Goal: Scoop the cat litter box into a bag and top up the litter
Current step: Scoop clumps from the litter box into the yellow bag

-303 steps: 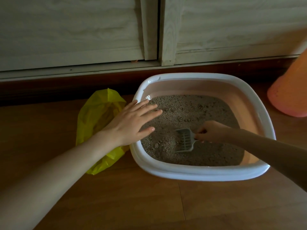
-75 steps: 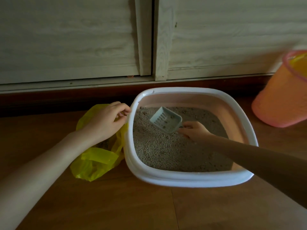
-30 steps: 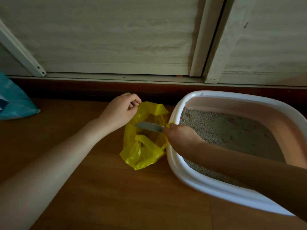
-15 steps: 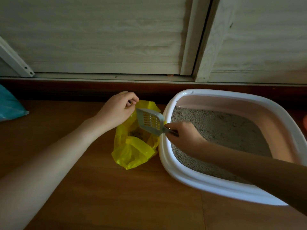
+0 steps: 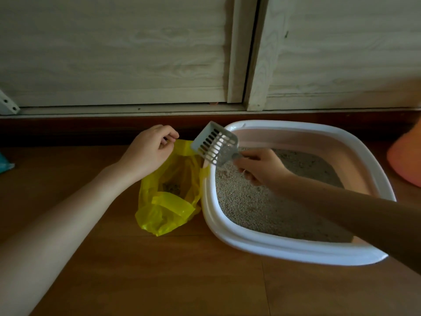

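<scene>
Litter box (image 5: 296, 248) sits on the wooden floor (image 5: 182, 274) against the base of the pale wooden doors (image 5: 127, 55), its white rim touching the yellow bag (image 5: 169, 201) on its left side; grey litter (image 5: 255, 204) covers its bottom. Half a second ago the scoop (image 5: 215, 143) lay tipped over the bag's mouth, slots down; now it is lifted and swung back, its blade raised above the box's near-left corner, slots facing the camera and showing light through them, with nothing visible inside; a second ago it was edge-on inside the bag's opening. I read this as one load just emptied into the bag (a dark patch of granules shows through the plastic at its bottom), and the scoop on its way back for another pass; scooping looks partway done, and topping up has not begun, since no fresh litter supply is plainly in view.

The right hand (image 5: 262, 166) has its fingers curled round the scoop's handle, held over the litter; the left hand (image 5: 149, 151) pinches the bag's upper edge between thumb and curled fingers, holding the mouth open as it did before.

Count: one litter box; one scoop; one yellow bag; two hands; one orange bin (image 5: 407, 156) at the right edge; one blue item (image 5: 5, 161), barely visible at the left edge.
</scene>
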Motion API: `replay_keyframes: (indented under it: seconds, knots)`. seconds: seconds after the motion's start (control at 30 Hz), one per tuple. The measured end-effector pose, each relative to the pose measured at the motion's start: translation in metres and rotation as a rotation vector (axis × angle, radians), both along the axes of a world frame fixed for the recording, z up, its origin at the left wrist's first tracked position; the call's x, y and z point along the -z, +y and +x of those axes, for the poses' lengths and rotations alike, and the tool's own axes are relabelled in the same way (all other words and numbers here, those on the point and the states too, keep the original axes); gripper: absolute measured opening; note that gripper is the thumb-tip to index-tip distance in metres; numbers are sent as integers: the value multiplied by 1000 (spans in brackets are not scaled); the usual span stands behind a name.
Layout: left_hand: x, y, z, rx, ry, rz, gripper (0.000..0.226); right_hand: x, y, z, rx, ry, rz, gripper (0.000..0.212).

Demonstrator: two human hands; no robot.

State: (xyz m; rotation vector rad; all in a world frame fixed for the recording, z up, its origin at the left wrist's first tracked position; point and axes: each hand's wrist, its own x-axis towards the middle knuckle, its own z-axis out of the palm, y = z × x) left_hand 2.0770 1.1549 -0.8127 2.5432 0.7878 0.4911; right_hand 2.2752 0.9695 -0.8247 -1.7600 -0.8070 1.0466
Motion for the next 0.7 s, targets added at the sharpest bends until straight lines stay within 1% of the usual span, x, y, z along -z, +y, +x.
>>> replay_keyframes:
  seconds: [0.07, 0.1, 0.2, 0.23, 0.27, 0.33, 0.37, 0.43, 0.5, 0.57, 0.6, 0.63, 0.67, 0.7]
  knots:
    - [3, -2, 9, 14, 8, -17, 22, -3, -13, 26, 57, -83, -20, 11]
    - [5, -4, 14, 23, 10, -21, 22, -3, -21, 40, 89, -190, -39, 10]
    - [11, -9, 32, 58, 5, -15, 21, 8, -52, 94, 85, -726, -179, 11]
    - [12, -11, 38, 67, 2, -18, 21, 13, -64, 110, 75, -851, -243, 13]
    - [14, -12, 43, 75, 0, -24, 21, 17, -74, 126, 75, -929, -317, 15]
    - [16, -15, 53, 93, -1, -30, 22, 25, -87, 153, 120, -975, -448, 15]
    - [17, -16, 56, 102, 0, -29, 22, 31, -90, 164, 112, -990, -524, 13]
    - [20, -17, 61, 112, 2, -37, 22, 41, -91, 181, 54, -1035, -612, 17]
    - [22, -19, 63, 115, 7, -52, 23, 42, -87, 178, 81, -1036, -592, 20]
    - [23, -21, 64, 109, 19, -49, 22, 42, -81, 171, 171, -1029, -573, 18]
    - [23, -23, 63, 109, 24, -48, 22, 42, -75, 166, 191, -988, -574, 17]
    - [23, -24, 63, 113, 25, -54, 21, 42, -67, 163, 194, -957, -557, 19]
    - [23, -26, 63, 120, 23, -65, 21, 41, -59, 161, 153, -922, -561, 21]
    - [22, -29, 63, 127, 20, -75, 21, 37, -51, 152, 100, -974, -599, 19]
